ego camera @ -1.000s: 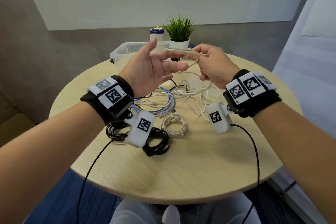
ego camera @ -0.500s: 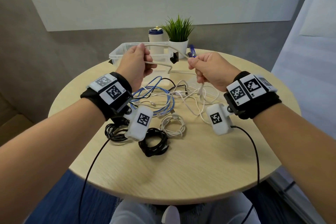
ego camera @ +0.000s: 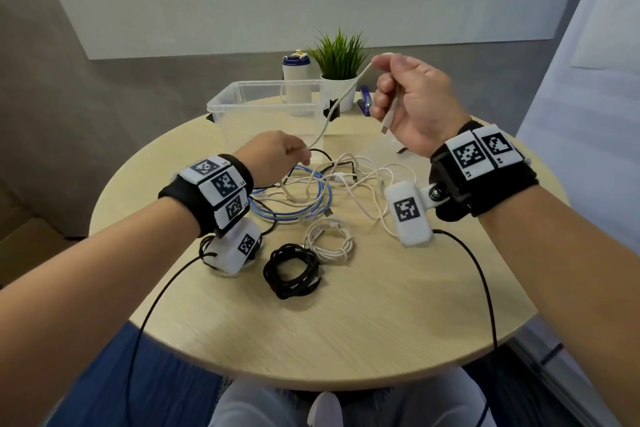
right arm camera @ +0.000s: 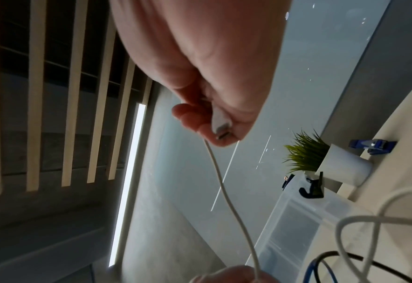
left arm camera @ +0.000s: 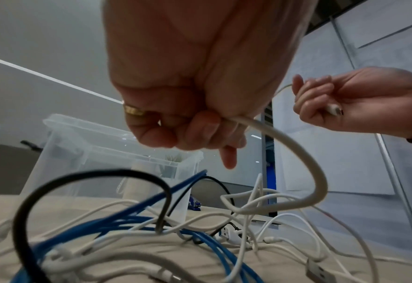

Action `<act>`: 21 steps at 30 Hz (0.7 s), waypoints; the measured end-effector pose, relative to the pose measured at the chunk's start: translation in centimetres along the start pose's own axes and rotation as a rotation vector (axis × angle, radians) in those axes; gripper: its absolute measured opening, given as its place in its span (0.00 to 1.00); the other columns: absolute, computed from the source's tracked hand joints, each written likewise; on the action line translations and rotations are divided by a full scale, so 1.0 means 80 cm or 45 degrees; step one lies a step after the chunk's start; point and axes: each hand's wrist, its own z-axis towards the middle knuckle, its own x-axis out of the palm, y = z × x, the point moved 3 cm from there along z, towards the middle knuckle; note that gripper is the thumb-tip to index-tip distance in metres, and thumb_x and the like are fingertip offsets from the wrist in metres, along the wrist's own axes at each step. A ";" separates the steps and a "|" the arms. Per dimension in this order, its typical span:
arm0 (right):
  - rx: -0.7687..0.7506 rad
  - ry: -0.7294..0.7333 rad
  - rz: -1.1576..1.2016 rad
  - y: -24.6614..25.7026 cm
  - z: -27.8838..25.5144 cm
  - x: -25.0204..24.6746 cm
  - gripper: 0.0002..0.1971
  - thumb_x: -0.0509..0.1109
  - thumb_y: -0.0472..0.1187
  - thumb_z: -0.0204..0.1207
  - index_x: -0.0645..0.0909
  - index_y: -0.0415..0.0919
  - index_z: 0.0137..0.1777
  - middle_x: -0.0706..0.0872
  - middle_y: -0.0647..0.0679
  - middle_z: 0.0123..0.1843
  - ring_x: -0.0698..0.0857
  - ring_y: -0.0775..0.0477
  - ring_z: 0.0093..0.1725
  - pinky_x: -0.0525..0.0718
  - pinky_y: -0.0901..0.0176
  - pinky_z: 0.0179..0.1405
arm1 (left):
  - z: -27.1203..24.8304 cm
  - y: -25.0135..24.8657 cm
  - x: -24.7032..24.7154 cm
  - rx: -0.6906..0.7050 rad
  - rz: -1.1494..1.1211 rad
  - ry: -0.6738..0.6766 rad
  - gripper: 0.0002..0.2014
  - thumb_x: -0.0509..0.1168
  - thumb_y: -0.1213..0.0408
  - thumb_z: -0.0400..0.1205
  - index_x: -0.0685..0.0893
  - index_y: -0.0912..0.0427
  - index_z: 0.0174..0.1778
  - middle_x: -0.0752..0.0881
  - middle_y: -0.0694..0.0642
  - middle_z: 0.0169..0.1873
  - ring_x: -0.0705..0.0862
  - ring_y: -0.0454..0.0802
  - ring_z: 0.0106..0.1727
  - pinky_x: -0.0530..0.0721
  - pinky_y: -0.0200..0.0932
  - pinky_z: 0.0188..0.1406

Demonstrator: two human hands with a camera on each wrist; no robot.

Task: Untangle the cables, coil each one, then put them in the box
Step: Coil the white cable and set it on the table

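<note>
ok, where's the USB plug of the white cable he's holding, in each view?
Head: the USB plug hangs below the right hand, upper right of centre.
Left wrist: far right, poking from that fist.
Right wrist: centre, pinched at the fingertips.
Shared landmark: the clear plastic box, mid-left in the left wrist view, lower right in the right wrist view.

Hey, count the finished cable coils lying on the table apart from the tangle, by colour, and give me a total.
Black coils: 2 (one in the open, one partly hidden behind the left wrist camera, at)
White coils: 1
Total: 3
</note>
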 end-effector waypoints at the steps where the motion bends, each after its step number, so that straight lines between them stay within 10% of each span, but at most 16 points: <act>1: -0.002 0.008 0.054 0.002 -0.001 0.003 0.13 0.52 0.37 0.88 0.78 0.36 0.50 0.81 0.49 0.29 0.80 0.50 0.28 0.78 0.60 0.27 | 0.000 -0.003 0.001 0.031 0.020 0.038 0.12 0.58 0.57 0.86 0.87 0.54 0.50 0.76 0.47 0.26 0.73 0.46 0.28 0.72 0.38 0.30; 5: -0.014 -0.064 0.194 0.001 0.000 0.005 0.12 0.52 0.35 0.87 0.77 0.35 0.51 0.85 0.38 0.53 0.86 0.41 0.59 0.87 0.50 0.57 | -0.005 -0.022 0.006 0.187 0.040 0.166 0.08 0.63 0.55 0.83 0.88 0.47 0.52 0.83 0.46 0.33 0.77 0.41 0.33 0.73 0.33 0.34; 8: -0.069 -0.212 -0.233 -0.007 0.005 0.000 0.13 0.54 0.37 0.87 0.80 0.41 0.47 0.83 0.42 0.57 0.81 0.43 0.68 0.81 0.50 0.67 | -0.007 -0.034 0.001 0.280 0.012 0.149 0.05 0.67 0.57 0.81 0.88 0.46 0.48 0.79 0.45 0.28 0.75 0.36 0.26 0.69 0.24 0.26; 14: -0.097 -0.015 -1.454 -0.009 -0.007 0.001 0.14 0.54 0.35 0.86 0.81 0.35 0.57 0.81 0.53 0.48 0.75 0.57 0.43 0.71 0.73 0.40 | -0.007 -0.041 -0.019 0.332 -0.047 -0.088 0.08 0.63 0.60 0.83 0.81 0.54 0.39 0.76 0.46 0.26 0.72 0.41 0.27 0.68 0.27 0.25; 16: 0.025 0.173 -1.524 -0.013 -0.014 0.004 0.13 0.53 0.29 0.85 0.77 0.25 0.61 0.80 0.48 0.51 0.75 0.57 0.41 0.67 0.85 0.29 | -0.003 -0.041 -0.028 0.290 -0.173 -0.198 0.10 0.60 0.60 0.85 0.78 0.53 0.36 0.76 0.47 0.26 0.75 0.44 0.29 0.72 0.34 0.30; 21: 0.025 0.171 -1.341 -0.024 -0.017 0.005 0.14 0.54 0.38 0.87 0.79 0.34 0.47 0.75 0.56 0.27 0.73 0.61 0.24 0.69 0.69 0.25 | 0.005 -0.038 -0.055 0.201 -0.416 -0.525 0.11 0.57 0.60 0.86 0.77 0.53 0.37 0.73 0.48 0.26 0.72 0.47 0.29 0.73 0.39 0.31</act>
